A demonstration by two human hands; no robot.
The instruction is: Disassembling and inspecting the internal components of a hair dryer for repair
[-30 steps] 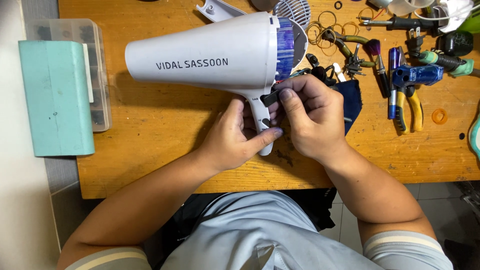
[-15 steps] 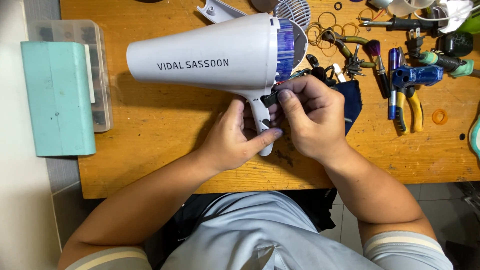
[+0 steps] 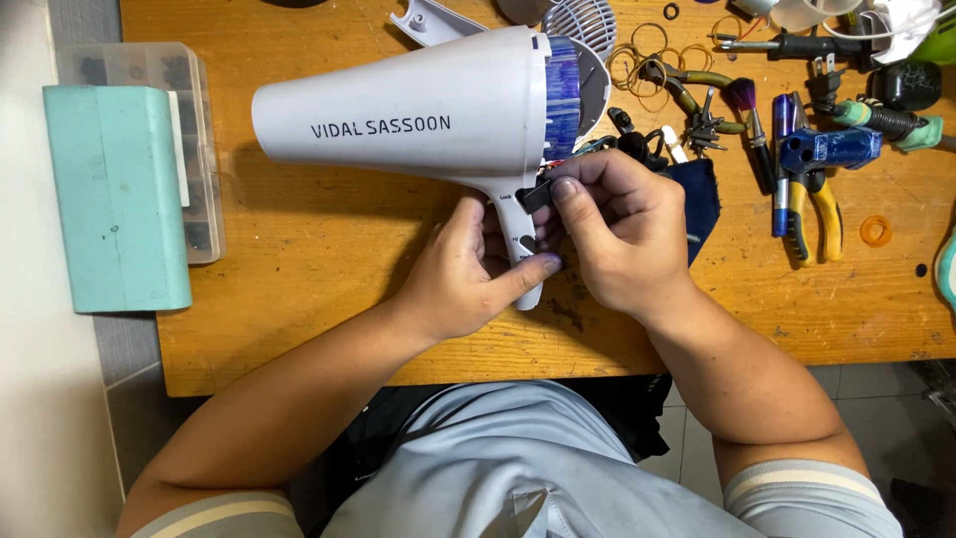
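The white hair dryer [image 3: 428,110] lies on its side on the wooden table [image 3: 299,249], nozzle pointing away from the tool pile, handle pointing toward the person. All places below are given rel. to this dryer.

The left hand [image 3: 468,279] is at the handle, on the nozzle side of it. Its fingers are curled around the handle and the thumb presses across the lower end, so it grips the handle firmly. The right hand [image 3: 617,234] is on the other side of the handle, touching it. Thumb and index finger are closed in a pinch on a small black switch piece [image 3: 535,195] at the top of the handle, just under the dryer body; the other fingers are bent in. Both hands touch each other at the handle.

At the back end of the dryer is a blue-purple ring, and just beyond it a white grille cover [image 3: 583,22]. Behind the right hand, partly hidden, lies a dark blue cloth [image 3: 705,194]. Further from the dryer's back end: rubber bands [image 3: 647,55], a small brush [image 3: 745,110], a blue tool [image 3: 827,149], yellow-handled pliers [image 3: 822,214], an orange ring [image 3: 875,230].

Beyond the nozzle, well apart, are a teal box [image 3: 115,194] and a clear parts organizer [image 3: 194,149] w/ small compartments.
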